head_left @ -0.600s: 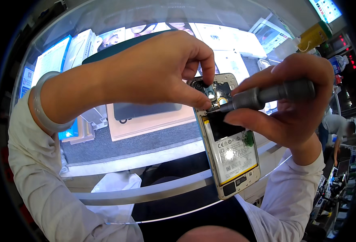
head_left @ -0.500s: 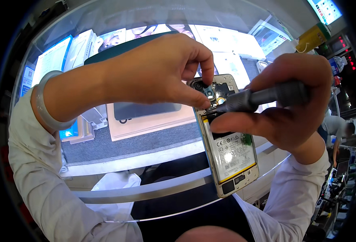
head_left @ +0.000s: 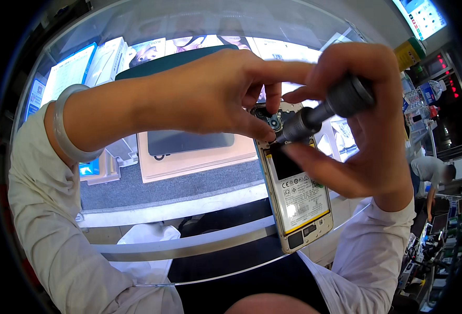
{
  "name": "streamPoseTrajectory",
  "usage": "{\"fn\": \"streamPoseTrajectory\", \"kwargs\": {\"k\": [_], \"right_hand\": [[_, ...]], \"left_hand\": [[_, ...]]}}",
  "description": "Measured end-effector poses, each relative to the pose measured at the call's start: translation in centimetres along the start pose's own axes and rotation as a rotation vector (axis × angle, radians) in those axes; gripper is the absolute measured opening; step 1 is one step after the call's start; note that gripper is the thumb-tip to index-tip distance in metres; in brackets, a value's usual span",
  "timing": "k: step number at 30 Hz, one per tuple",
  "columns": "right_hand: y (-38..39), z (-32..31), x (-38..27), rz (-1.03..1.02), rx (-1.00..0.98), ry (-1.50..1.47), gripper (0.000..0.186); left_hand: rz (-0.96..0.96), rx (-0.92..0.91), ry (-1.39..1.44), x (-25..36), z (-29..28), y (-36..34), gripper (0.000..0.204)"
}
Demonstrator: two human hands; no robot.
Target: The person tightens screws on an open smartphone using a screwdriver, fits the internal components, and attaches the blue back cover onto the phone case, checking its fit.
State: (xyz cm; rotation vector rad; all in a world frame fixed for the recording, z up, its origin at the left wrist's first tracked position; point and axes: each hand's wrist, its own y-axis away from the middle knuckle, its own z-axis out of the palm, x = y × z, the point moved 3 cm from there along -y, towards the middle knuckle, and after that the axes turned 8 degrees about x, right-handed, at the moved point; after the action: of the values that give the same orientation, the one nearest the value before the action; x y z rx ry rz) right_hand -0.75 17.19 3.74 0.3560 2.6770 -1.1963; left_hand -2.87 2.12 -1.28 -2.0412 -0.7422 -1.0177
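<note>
An opened smartphone [head_left: 305,206] lies tilted over the front edge of the glass counter, its white battery and inner parts bare. My left hand [head_left: 225,94] reaches in from the left; its thumb presses on the phone's upper left edge and a curled finger rests by the camera. Its index finger stretches out to the right hand. A dark grey screwdriver [head_left: 327,107] is gripped between the fingers and thumb of my right hand [head_left: 369,141]. The tool slants down to the phone below the camera module, beside my left thumb; its tip is hidden.
Under the glass counter top [head_left: 218,175] are a pale pink box [head_left: 199,162], upright white boxes [head_left: 105,63] and printed cards. A yellow-green canister [head_left: 411,52] stands at the back right. Farther right, a person [head_left: 432,170] bends over cluttered shelves. A lit screen [head_left: 421,18] hangs above.
The screwdriver's handle has swung up and is steeper. My right hand has moved up and left, and my left index finger has stretched out to meet it. The phone has shifted slightly.
</note>
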Motion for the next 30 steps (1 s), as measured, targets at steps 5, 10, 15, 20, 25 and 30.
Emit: {"fn": "streamPoseTrajectory", "kwargs": {"k": [5,10,15,20,25,30], "right_hand": [[-0.4,-0.4,-1.2,-0.017,-0.082,0.148,0.07],[-0.2,-0.5,0.7,0.027,-0.148,-0.181,0.068],[0.3,-1.3,0.0,0.035,-0.181,0.108,0.066],[-0.1,0.4,0.1,-0.022,-0.096,-0.213,0.065],[-0.1,-0.6,0.1,-0.062,-0.184,0.098,0.067],[-0.1,-0.8,-0.5,-0.062,-0.108,-0.009,0.066]], "left_hand": [[-0.153,-0.064,-0.065,-0.5,-0.2,0.1,0.027],[-0.108,-0.073,-0.004,0.0,0.2,-0.2,0.027],[-0.194,-0.102,-0.201,0.7,-0.4,-0.2,0.025],[-0.155,-0.059,-0.047,-0.2,0.0,0.2,0.024],[-0.168,-0.082,-0.1,-0.2,-0.3,0.0,0.025],[-0.096,-0.051,-0.001,0.2,0.0,-0.2,0.026]]}}
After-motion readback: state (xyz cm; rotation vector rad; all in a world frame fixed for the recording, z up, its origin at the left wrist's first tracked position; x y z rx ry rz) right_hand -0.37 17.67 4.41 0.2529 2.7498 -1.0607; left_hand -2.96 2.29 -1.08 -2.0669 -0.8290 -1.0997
